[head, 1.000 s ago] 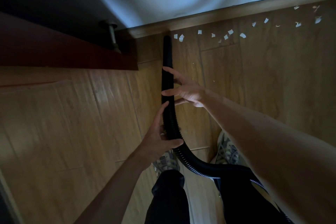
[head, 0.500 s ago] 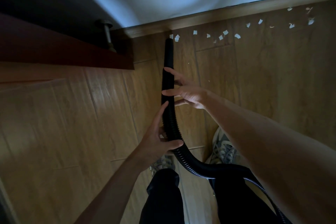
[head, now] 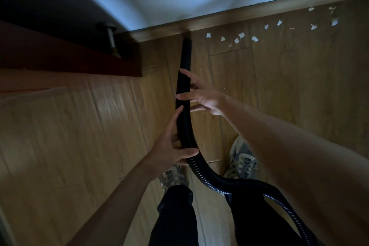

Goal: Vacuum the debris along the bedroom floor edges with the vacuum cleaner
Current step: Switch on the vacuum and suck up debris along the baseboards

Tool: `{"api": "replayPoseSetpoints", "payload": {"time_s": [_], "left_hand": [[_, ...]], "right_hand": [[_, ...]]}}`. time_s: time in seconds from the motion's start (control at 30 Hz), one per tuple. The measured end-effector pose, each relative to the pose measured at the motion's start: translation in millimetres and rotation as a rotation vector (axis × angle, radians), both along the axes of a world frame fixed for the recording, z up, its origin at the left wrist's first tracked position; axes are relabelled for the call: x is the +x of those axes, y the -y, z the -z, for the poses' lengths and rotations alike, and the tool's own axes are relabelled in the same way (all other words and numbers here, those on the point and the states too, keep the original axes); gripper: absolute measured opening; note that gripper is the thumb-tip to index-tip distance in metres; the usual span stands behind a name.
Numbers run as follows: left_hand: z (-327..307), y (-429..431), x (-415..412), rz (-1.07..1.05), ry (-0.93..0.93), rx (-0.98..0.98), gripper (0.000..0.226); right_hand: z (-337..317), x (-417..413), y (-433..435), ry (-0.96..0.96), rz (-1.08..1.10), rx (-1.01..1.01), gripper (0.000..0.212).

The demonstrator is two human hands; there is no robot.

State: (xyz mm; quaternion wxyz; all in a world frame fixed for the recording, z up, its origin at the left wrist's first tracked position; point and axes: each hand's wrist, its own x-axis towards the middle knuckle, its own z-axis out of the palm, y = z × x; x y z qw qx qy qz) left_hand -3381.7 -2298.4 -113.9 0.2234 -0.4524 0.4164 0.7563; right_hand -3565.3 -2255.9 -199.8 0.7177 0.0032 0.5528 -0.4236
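Above grey shoes [head: 243, 163], the left hand [head: 169, 146] gripped the ribbed vacuum hose [head: 188, 128], thumb wrapped round it. The right hand [head: 203, 98] held it farther up, fingers draped across, thumb beneath. The hose tip met the baseboard [head: 219, 19], with white paper scraps [head: 241, 35] just to its right and dark red furniture [head: 60, 60] to its left.

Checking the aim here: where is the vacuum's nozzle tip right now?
In the head view the nozzle tip sits upper centre, at the foot of the wooden skirting board, just left of the nearest white paper scraps.
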Motion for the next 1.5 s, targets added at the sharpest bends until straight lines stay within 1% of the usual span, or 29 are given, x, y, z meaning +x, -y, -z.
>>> {"api": "replayPoseSetpoints", "payload": {"time_s": [0.27, 0.5, 0.83, 0.97, 1.23, 1.5], "left_hand": [[0.8, -2.5, -6.5, -0.006, 0.003, -0.025, 0.11], [5.9, -6.5, -22.2, 0.067, -0.011, 0.023, 0.113], [7.8, -16.3, -47.1, 0.1, -0.019, 0.066, 0.111], [6.9, -24.5, -52.2, 0.115, -0.02, 0.081, 0.11], [8.1, -38.0, -64.3, 0.145, -0.027, 0.099, 0.109], [1.1, -51.9, -60.1, 0.105, -0.026, 0.068, 0.11]], "right_hand": [[-3.4, -8.2, 2.5, -0.001, 0.002, -0.01, 0.088], [-0.7, -20.2, -16.2, -0.025, 0.067, 0.019, 0.088], [-1.7, -40.5, -37.9, -0.036, 0.176, 0.042, 0.089], [-3.4, -45.4, -47.9, -0.047, 0.171, 0.06, 0.088], [-3.9, -54.6, -66.6, -0.017, 0.21, 0.075, 0.089], [-5.1, -50.5, -77.8, 0.022, 0.212, 0.081, 0.087]]}}
